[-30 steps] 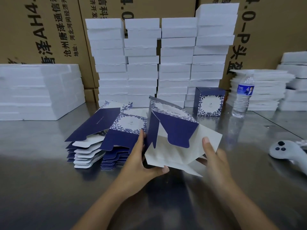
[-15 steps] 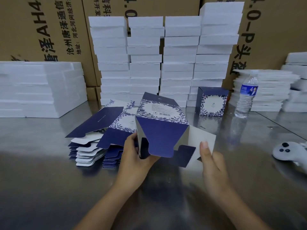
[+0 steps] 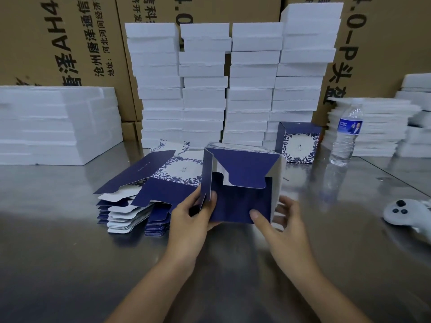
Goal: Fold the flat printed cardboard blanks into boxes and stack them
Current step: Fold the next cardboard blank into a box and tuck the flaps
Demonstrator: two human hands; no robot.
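A navy and white printed box blank (image 3: 242,183) stands partly squared up on the steel table (image 3: 58,252), its bottom flaps facing me and half folded in. My left hand (image 3: 191,215) grips its left wall, thumb on a side flap. My right hand (image 3: 277,217) holds the right wall, with the thumb pressing the lower navy flap. To the left lie two fanned piles of flat blanks (image 3: 140,197). One finished box (image 3: 298,142) stands behind, to the right, against the foam stacks.
Tall stacks of white foam slabs (image 3: 233,85) line the back before brown cartons. More foam lies at the left (image 3: 56,124) and the right (image 3: 373,127). A water bottle (image 3: 346,136) stands right of the finished box. A white controller (image 3: 405,213) lies at the right edge.
The blank has been turned so its bottom faces me and squared into a tube. The right flap has folded in, and my right hand has moved onto the box.
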